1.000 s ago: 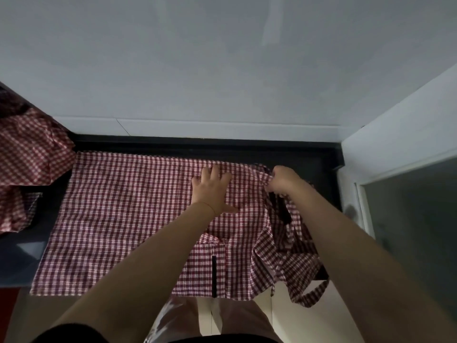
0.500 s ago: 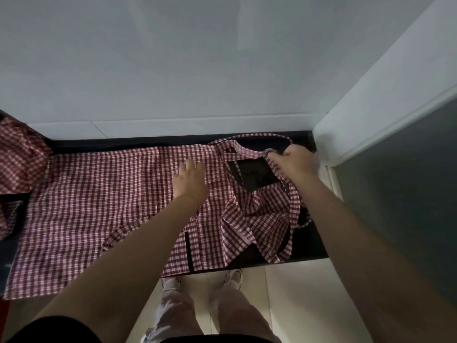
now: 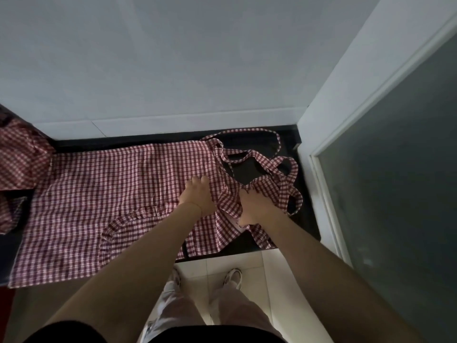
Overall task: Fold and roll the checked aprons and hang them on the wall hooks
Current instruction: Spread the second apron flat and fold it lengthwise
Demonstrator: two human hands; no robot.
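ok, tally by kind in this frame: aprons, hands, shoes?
Checked aprons: 2, one spread on the counter, one bunched at the left edge
Hands: 2, left hand, right hand
Shoes: 2, and
Total: 6

Black counter [image 3: 257,246], white wall [image 3: 197,58], frosted door [image 3: 395,181].
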